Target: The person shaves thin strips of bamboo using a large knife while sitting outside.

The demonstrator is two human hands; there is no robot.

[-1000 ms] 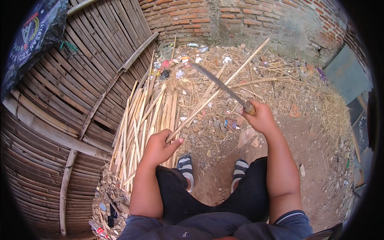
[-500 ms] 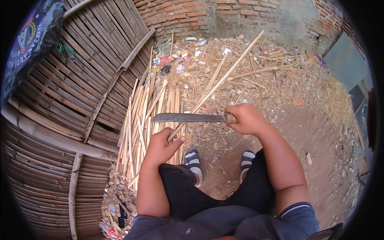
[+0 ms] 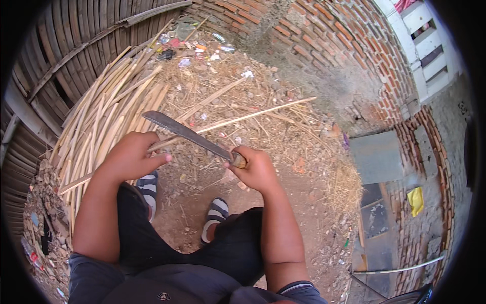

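My left hand [image 3: 132, 154] is closed around a long pale bamboo strip [image 3: 263, 112], thumb held out along its near side. The strip slants up to the right over the debris; its other end emerges behind my left wrist. In my right hand [image 3: 257, 172] is the wooden handle of a machete [image 3: 190, 134]. Its dark blade points up and left, crossing the strip just beyond my left fingers. Whether blade and strip touch, I cannot tell. A heap of split bamboo strips [image 3: 109, 104] lies left of and behind my left hand.
At the left stands a bamboo-slat wall [image 3: 66, 55], and a brick wall [image 3: 324, 55] closes the far side. Straw, rubble and litter [image 3: 215, 55] cover the ground ahead. Both my feet, in striped socks [image 3: 216, 212], rest on bare dirt. A grey panel [image 3: 375, 157] leans at the right.
The view has swung right, bringing in more of the right-hand wall. In the picture, the strip now lies flatter and the machete's tip points higher. Both grips are unchanged.
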